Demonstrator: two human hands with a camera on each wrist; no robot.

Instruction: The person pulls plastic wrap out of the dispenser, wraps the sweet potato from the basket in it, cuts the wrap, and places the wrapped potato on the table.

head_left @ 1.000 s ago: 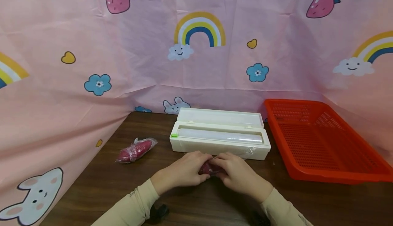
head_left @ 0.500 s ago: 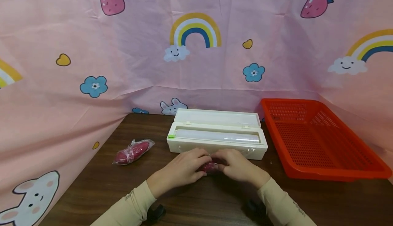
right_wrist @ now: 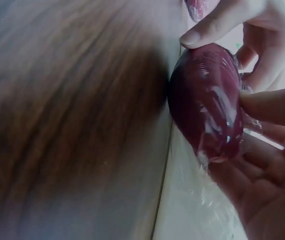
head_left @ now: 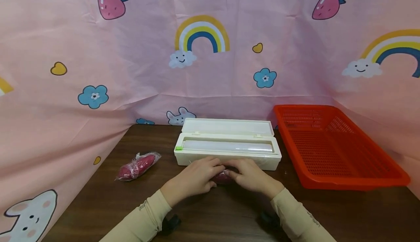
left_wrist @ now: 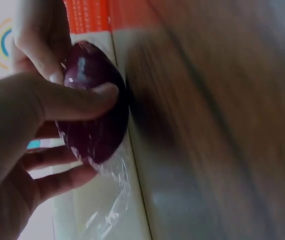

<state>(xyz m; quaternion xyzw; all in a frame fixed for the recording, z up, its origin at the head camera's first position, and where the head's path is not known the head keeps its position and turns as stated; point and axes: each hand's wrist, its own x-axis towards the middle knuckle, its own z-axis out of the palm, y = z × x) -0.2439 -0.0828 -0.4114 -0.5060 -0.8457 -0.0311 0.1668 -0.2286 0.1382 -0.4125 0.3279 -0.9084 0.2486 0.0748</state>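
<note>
A reddish-purple sweet potato (head_left: 223, 177) in clear cling film lies on the table between my two hands, in front of the white box. My left hand (head_left: 199, 174) grips it, the thumb laid across its near side and the fingers behind it in the left wrist view. From the other end my right hand (head_left: 250, 176) holds it, thumb against the film and fingers curled around behind. Loose cling film (left_wrist: 110, 200) trails from its end in both wrist views. A second film-wrapped sweet potato (head_left: 137, 166) rests on the table at the left, touched by neither hand.
Behind my hands stands the white cling film box (head_left: 229, 160), lid raised, with a film roll (head_left: 226, 146) inside and a green slider (head_left: 178, 148) at its left. A red plastic basket (head_left: 354, 183) sits at the right. Patterned cloth (head_left: 210, 74) hangs behind the dark wooden table (head_left: 210, 220).
Both hands stay on the sweet potato and shift their fingers slightly over it. The whole head view has drifted, so the scene sits a little further left.
</note>
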